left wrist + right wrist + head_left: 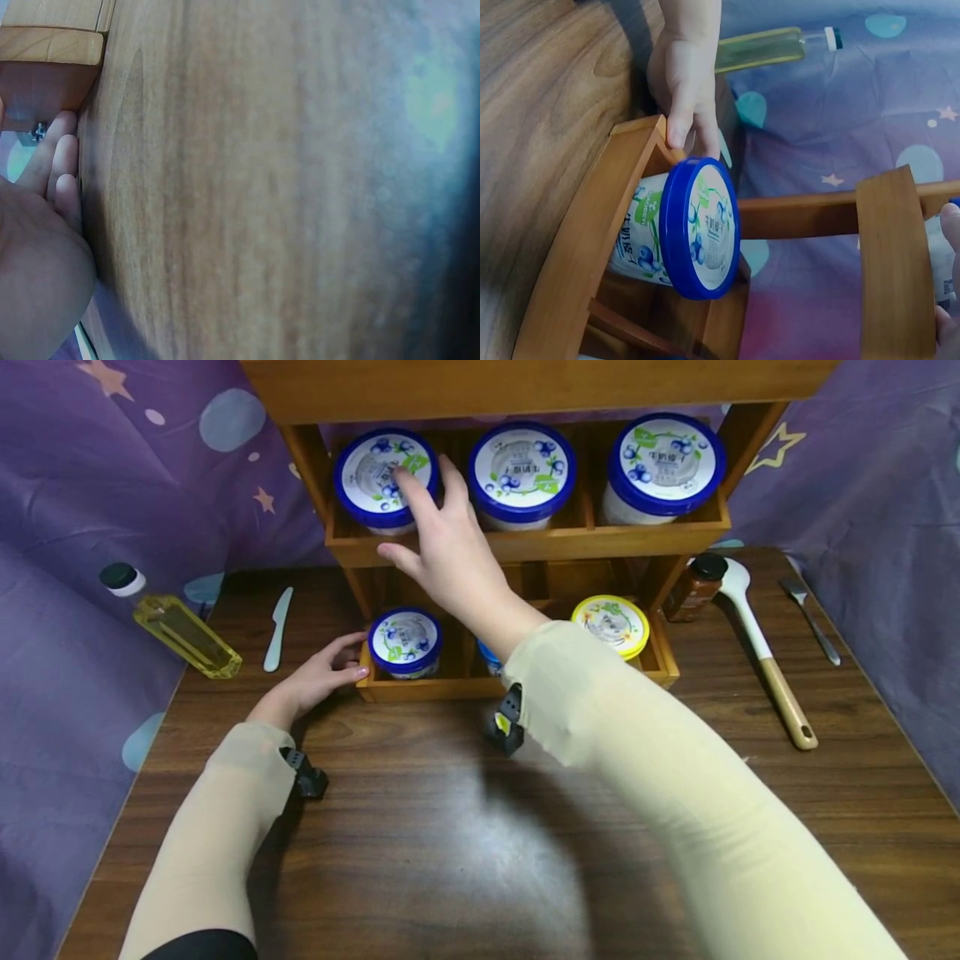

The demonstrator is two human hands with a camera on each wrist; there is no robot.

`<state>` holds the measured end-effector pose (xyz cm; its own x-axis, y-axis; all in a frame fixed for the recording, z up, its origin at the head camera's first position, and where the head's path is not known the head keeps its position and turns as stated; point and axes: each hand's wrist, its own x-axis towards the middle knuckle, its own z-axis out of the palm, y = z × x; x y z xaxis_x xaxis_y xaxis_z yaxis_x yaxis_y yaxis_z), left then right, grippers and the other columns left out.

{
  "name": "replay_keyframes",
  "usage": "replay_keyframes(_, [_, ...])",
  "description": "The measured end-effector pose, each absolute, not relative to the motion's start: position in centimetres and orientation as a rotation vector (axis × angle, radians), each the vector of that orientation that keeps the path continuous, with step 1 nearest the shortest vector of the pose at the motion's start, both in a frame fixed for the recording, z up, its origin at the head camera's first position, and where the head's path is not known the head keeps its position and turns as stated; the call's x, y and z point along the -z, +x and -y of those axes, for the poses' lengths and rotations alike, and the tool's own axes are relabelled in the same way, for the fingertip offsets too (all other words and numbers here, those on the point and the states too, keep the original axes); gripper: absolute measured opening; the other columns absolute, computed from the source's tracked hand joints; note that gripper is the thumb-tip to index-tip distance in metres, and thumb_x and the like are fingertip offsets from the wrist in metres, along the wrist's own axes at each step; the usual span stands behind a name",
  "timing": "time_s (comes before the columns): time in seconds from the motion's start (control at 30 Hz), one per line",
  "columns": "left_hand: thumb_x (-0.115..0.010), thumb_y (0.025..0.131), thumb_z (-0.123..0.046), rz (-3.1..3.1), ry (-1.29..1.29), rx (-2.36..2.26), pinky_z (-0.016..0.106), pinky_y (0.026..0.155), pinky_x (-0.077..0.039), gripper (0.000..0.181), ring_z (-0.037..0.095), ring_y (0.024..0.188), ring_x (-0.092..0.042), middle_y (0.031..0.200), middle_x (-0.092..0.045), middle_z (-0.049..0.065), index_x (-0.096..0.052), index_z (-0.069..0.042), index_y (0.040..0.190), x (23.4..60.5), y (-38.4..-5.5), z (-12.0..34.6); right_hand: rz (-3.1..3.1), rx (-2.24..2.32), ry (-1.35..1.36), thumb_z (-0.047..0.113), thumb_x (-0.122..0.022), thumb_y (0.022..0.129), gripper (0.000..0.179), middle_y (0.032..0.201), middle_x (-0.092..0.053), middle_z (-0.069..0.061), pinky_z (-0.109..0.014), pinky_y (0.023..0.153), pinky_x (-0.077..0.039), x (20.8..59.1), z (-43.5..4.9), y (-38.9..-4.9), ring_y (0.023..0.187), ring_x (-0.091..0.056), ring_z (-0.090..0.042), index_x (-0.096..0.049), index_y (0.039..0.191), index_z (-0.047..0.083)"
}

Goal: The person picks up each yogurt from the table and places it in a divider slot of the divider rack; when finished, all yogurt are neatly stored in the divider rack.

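In the head view my right hand reaches to the upper tier of a wooden shelf. Its spread fingers lie over the lid and right rim of the left blue-lidded tub, which has blueberries printed on it; the thumb is in front. My left hand touches the lower tier's left corner, fingers against its side. Beside that corner sits another blueberry tub, large in the right wrist view. The left wrist view shows the left fingers extended by the shelf's base.
Two more blue-lidded tubs share the upper tier. Below are a yellow-lidded tub and a partly hidden blue one. An oil bottle and knife lie left; a jar, ladle and fork are right.
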<state>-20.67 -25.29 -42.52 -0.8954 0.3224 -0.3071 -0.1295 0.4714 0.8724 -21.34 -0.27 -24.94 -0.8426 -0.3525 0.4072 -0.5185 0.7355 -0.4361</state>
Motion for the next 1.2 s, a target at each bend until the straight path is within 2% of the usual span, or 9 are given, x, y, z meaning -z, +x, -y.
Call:
replay_keyframes(0.27, [-0.055, 0.094, -0.02, -2.296, 0.162, -1.379, 0.053, 0.105, -0.026, 0.069, 0.042, 0.129, -0.031, 0.141, -0.031, 0.031, -0.017, -0.002, 0.148, 39.8, -19.4, 24.1, 2.663, -0.858, 0.665, 0.043, -0.063, 0.086, 0.076, 0.152, -0.008, -0.022, -0.03, 0.108, -0.023, 25.1, -0.2, -20.5, 0.138, -0.02, -0.031, -0.025, 0.148, 0.019])
replay_keyframes(0.43, [-0.057, 0.093, -0.023, -2.309, 0.151, -1.37, 0.052, 0.105, -0.026, 0.07, 0.041, 0.129, -0.031, 0.141, -0.031, 0.029, -0.018, -0.006, 0.149, 40.1, -19.4, 24.4, 2.653, -0.897, 0.697, 0.042, -0.065, 0.085, 0.08, 0.152, -0.01, -0.021, -0.028, 0.107, -0.025, 25.2, -0.7, -19.8, 0.138, -0.022, -0.03, -0.024, 0.149, 0.016])
replay_keyframes(0.6, [-0.059, 0.092, -0.028, -2.311, 0.152, -1.386, 0.052, 0.105, -0.027, 0.073, 0.038, 0.129, -0.032, 0.141, -0.033, 0.026, -0.018, -0.011, 0.15, 42.4, -20.5, 25.4, 2.652, -0.923, 0.76, 0.042, -0.066, 0.085, 0.082, 0.152, -0.01, -0.02, -0.028, 0.101, -0.037, 25.2, -1.6, -19.0, 0.128, -0.041, -0.027, -0.023, 0.149, 0.013])
replay_keyframes(0.73, [-0.058, 0.093, -0.023, -2.29, 0.162, -1.395, 0.052, 0.105, -0.026, 0.072, 0.04, 0.129, -0.032, 0.14, -0.032, 0.029, -0.017, -0.006, 0.149, 41.3, -19.9, 24.9, 2.655, -0.947, 0.865, 0.041, -0.067, 0.084, 0.083, 0.153, -0.01, -0.015, -0.028, 0.096, -0.041, 25.4, -3.0, -18.4, 0.122, -0.047, -0.024, -0.022, 0.149, 0.014])
replay_keyframes(0.97, [-0.057, 0.093, -0.021, -2.295, 0.181, -1.378, 0.051, 0.105, -0.027, 0.07, 0.041, 0.129, -0.032, 0.14, -0.031, 0.03, -0.018, -0.002, 0.148, 39.1, -18.8, 23.9, 2.59, -1.019, 1.186, 0.03, -0.072, 0.083, 0.079, 0.149, -0.026, -0.01, -0.024, 0.085, -0.046, 25.8, -5.9, -18.8, 0.116, -0.05, -0.018, -0.03, 0.146, 0.009])
replay_keyframes(1.2, [-0.057, 0.093, -0.02, -2.3, 0.182, -1.382, 0.052, 0.105, -0.027, 0.07, 0.041, 0.129, -0.031, 0.14, -0.031, 0.03, -0.017, -0.003, 0.148, 40.0, -19.5, 24.2, 2.622, -0.95, 1.332, 0.029, -0.075, 0.08, 0.078, 0.143, -0.04, -0.008, -0.027, 0.08, -0.047, 25.6, -8.0, -19.3, 0.109, -0.054, -0.017, -0.036, 0.144, 0.007])
